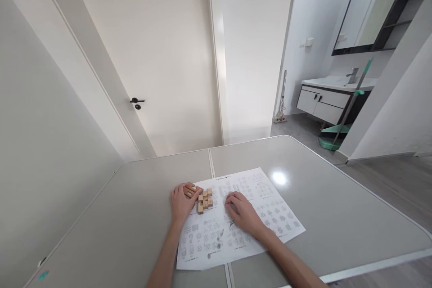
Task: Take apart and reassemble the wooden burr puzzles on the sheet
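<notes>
My left hand [181,203] is closed on a brown wooden puzzle frame [191,190] with cut-out slots, thumb on the near side and fingers at the far left. Just right of it, a cluster of small light wooden blocks [205,200] sits on a large printed sheet [243,245]. Some blocks seem to stand higher than others. My right hand [243,212] rests on the sheet, right of the blocks and apart from them. Its fingers are loosely bent, with a gap by the thumb and nothing visible in them.
The sheet lies on a grey folding table [135,216] with a pale metal rim and a centre seam. Beyond stands a white door [168,54] with a black handle [137,101]. At the right are a washbasin cabinet [324,101], a mop [282,99] and a green dustpan [329,143].
</notes>
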A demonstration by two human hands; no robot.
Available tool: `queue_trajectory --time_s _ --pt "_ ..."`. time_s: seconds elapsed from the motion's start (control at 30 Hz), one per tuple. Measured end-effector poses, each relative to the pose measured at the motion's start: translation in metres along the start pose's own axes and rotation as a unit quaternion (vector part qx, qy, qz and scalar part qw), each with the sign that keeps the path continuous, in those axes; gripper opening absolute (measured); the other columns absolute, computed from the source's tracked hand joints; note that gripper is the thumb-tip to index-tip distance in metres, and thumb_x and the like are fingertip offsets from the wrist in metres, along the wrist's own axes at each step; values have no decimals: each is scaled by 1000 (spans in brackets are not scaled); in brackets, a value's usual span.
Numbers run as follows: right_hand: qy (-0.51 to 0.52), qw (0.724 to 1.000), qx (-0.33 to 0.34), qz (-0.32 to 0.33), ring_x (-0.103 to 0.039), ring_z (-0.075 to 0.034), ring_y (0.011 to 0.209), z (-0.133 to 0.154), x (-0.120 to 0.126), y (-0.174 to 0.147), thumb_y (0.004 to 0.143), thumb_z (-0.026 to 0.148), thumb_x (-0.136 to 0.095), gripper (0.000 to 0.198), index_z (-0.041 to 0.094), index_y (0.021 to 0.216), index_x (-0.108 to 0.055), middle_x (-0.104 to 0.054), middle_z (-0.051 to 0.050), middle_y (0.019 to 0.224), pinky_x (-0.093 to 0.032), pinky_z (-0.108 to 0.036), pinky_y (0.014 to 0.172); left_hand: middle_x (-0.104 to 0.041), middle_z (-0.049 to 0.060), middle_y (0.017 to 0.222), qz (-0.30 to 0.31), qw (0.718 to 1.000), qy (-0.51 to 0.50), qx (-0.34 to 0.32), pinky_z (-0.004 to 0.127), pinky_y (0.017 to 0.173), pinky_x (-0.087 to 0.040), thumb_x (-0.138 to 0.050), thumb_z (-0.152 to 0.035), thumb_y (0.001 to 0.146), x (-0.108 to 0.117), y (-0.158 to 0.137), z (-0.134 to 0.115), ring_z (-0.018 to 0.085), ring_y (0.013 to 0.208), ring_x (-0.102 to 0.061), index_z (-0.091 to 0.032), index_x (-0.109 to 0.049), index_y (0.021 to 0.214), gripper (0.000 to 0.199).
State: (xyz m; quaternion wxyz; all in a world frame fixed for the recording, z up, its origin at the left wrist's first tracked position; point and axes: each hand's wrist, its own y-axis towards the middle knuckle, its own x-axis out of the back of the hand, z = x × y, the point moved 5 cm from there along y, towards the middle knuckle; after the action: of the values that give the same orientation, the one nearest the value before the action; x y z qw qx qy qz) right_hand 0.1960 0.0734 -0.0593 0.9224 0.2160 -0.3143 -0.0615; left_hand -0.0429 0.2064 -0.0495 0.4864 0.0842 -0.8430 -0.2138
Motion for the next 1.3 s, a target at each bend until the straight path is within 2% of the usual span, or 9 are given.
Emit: queue_trajectory --time_s 0.33,0.73,1.3 --pt "6 1000 -6 2 -63 -28 103 -1 -1 0 96 18 -50 15 23 94 -64 -65 -11 108 -55 -44 89 -72 12 115 -4 1000 2 -2 44 101 -43 -72 -68 73 -1 0 1 36 114 -60 -22 -65 105 56" --pt "-2 1000 -4 -1 -63 -26 103 0 0 -1 95 14 -52 15 23 93 -63 -66 -9 108 -54 -39 88 -73 12 116 7 1000 -6 2 44 100 -43 -71 -67 74 0 -1 -1 35 115 -59 -21 -65 106 57" --pt "5 1000 -5 0 -64 -25 102 1 1 -1 95 15 -52 14 23 92 -62 -66 -9 107 -54 -39 87 -73 10 117 23 1000 -8 6 44 101 -42 -70 -65 76 -1 -1 -2 35 116 -59 -22 -67 107 52"
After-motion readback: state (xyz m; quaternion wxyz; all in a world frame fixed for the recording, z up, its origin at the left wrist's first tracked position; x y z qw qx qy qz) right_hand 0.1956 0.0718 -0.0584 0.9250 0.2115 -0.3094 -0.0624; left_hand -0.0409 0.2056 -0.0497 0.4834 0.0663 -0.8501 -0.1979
